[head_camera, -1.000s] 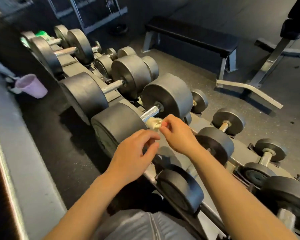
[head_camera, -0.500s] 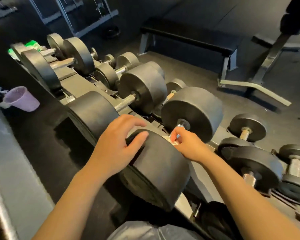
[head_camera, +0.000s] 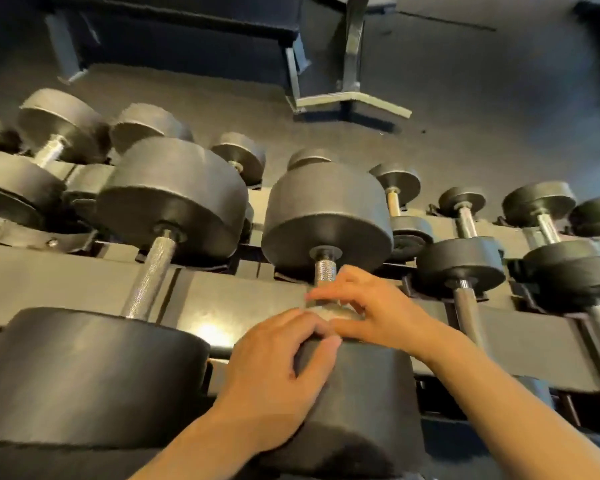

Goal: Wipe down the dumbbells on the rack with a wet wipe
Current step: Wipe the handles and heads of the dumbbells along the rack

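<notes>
- The rack [head_camera: 222, 299], a long grey two-tier frame, now fills my view square-on; a second ago I saw it slanting away to my left, so I have leaned in over the near tier.
- One weight bench [head_camera: 174, 32] stands on the floor behind the rack, with a second bench frame [head_camera: 352, 98] beside it; the lilac cup seen a second ago is out of shot.
- Dumbbells: I count about ten in view, roughly five big ones on the near tier and five smaller ones on the far tier, though the edges blur and some heads hide others.
- The dumbbell [head_camera: 326, 216] I am working on sits mid-rack, its far head upright above my hands, its near head under my left palm.
- My left hand [head_camera: 274, 379] has moved from the air beside the handle onto that near head, fingers curled over its top edge, a steadying grip.
- My right hand [head_camera: 371, 306] has slid down the knurled handle [head_camera: 325, 270] to its near end, its grip closed narrow on the wet wipe [head_camera: 329, 311], one pale wad pressed where bar meets head.
- Judging by that travel, the handle of this dumbbell is nearly wiped, and the heads and the neighbouring dumbbells look still to be done.
</notes>
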